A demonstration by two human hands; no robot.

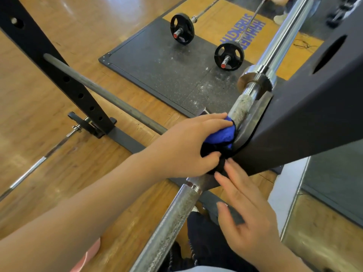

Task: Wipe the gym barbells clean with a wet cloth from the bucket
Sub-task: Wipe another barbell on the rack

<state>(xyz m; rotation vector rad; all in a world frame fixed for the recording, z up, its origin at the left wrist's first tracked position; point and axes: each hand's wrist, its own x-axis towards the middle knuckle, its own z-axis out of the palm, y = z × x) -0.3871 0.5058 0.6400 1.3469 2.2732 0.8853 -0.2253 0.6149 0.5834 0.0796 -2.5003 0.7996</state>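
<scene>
The long chrome steel barbell [169,222] lay in the black steel rack upright [294,122] — stiff, heavy, its knurled shaft rough enough to drag at fabric. The bunched blue wet cloth [222,134] was soft and limp, pressed against the shaft just where it met the upright, the left hand [184,148] curled round it. The right hand [243,211] hovered beside the upright, fingers straight, holding nothing. Best taken as a wad round the shaft — the bar itself looked too heavy to shift.
</scene>
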